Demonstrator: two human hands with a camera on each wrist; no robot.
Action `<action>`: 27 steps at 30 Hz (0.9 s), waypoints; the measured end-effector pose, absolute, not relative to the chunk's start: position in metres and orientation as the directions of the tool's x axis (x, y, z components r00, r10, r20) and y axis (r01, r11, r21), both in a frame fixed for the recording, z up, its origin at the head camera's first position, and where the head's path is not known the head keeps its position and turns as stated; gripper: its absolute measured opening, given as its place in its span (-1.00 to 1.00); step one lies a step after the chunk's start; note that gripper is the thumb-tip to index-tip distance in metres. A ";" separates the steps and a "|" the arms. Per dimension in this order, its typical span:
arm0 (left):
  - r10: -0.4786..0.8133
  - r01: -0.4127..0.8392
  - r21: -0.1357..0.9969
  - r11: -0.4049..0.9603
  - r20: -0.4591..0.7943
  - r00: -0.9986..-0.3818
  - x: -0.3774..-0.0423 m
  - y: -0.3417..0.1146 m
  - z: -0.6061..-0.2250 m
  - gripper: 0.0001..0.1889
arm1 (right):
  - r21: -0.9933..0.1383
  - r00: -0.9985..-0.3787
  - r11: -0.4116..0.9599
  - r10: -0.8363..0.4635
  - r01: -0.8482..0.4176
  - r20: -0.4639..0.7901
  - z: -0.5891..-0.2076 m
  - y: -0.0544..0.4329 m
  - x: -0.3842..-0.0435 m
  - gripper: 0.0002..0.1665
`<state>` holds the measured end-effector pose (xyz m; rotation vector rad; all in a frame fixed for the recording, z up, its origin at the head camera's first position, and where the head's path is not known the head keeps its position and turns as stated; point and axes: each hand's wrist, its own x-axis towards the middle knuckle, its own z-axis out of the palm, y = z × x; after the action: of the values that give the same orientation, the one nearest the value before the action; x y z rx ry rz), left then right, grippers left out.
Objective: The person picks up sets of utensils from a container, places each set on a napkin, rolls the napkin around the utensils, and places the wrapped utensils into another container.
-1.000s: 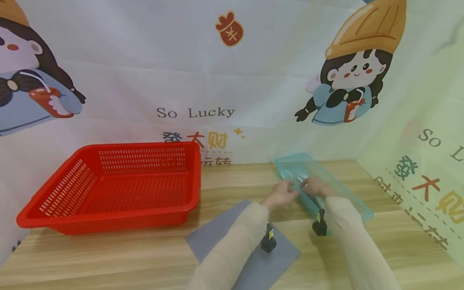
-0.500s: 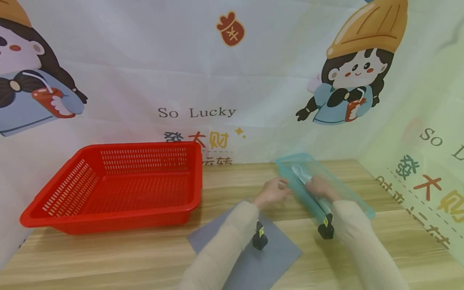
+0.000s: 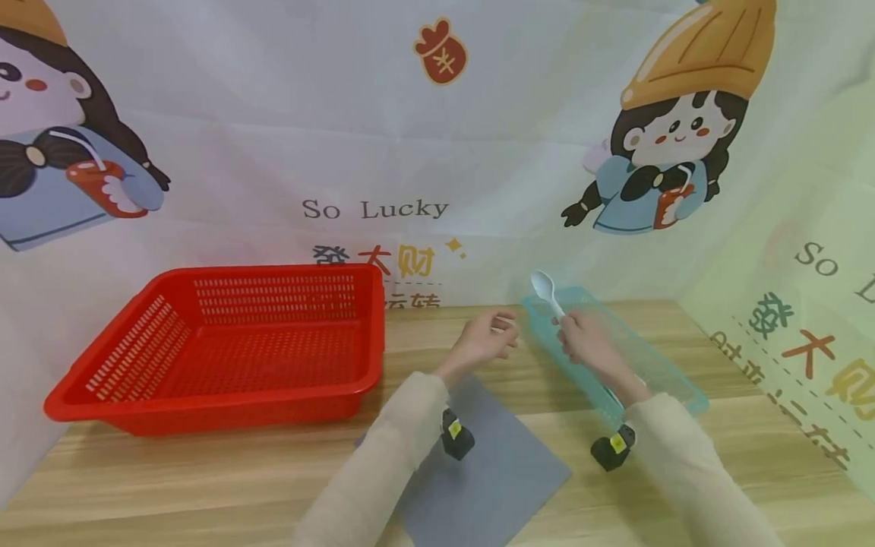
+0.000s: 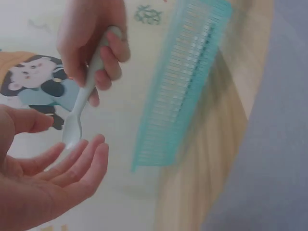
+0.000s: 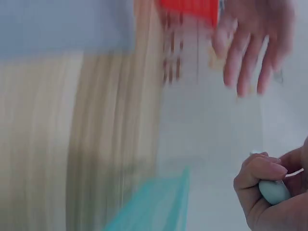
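Note:
A pale, whitish spoon [image 3: 544,287] is held up by its handle in my right hand [image 3: 589,343], its bowl pointing up and to the left. In the left wrist view the fingers curl round the spoon's handle [image 4: 94,72]. Below that hand stands the light blue slotted basket [image 3: 656,357], and a thin piece of something shiny shows inside it. My left hand [image 3: 481,342] is held over the table to the left of the basket, fingers loosely bent and nothing in them. From the left wrist, the spoon's bowl overlaps the fingertips of my left hand [image 4: 53,183].
A large red slotted basket [image 3: 232,418] stands on the left of the wooden table [image 3: 205,494]. A grey square mat [image 3: 506,471] lies in the front middle, partly under my left forearm. A printed cloth [image 3: 478,167] hangs behind and along the right side.
My right hand has lifted the spoon up out of the blue basket. My left hand has drawn away from that basket to the left. The head view has shifted slightly.

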<state>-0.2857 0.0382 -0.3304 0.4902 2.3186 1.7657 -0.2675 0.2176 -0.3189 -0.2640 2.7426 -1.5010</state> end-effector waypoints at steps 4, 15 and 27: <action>0.341 0.114 0.970 0.216 0.034 -0.939 -0.279 0.028 -0.329 -0.68 | -0.893 -0.974 0.415 -0.209 -0.174 0.092 -0.326 0.193 -0.257 -0.57; 0.292 0.021 0.991 0.133 -0.018 -0.956 -0.263 0.007 -0.355 -0.76 | -0.781 -0.965 0.568 -0.181 -0.258 0.187 -0.363 0.134 -0.236 -0.73; 0.220 -0.039 0.969 0.243 -0.094 -0.971 -0.256 -0.021 -0.374 -0.89 | -0.522 -0.878 0.706 -0.386 -0.478 0.282 -0.378 0.108 -0.219 -0.64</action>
<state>-0.2563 -0.0214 -0.3745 0.1705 2.3014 1.8046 -0.2185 0.1079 -0.3777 -0.7752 3.0404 -1.0011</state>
